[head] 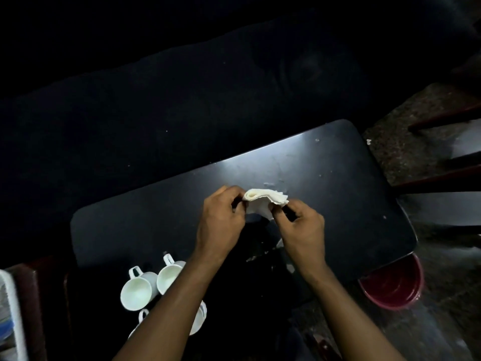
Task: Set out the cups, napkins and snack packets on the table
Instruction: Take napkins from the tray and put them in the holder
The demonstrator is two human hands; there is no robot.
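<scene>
Both forearms reach forward over the glossy black round-cornered table [325, 178]. The left hand [221, 220] and right hand [303, 225] are knuckles-up, fingers curled. White handled cups [136, 290] sit behind the left fingers, well apart. Both sets of fingertips pinch opposite ends of a folded stack of white paper napkins [263, 200].

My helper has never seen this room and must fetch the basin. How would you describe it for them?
Find the dark table. At its near right corner, on the floor and partly under the edge, sits a round red basin. It alone is red and wide; the cups on the left are small and white.
</scene>
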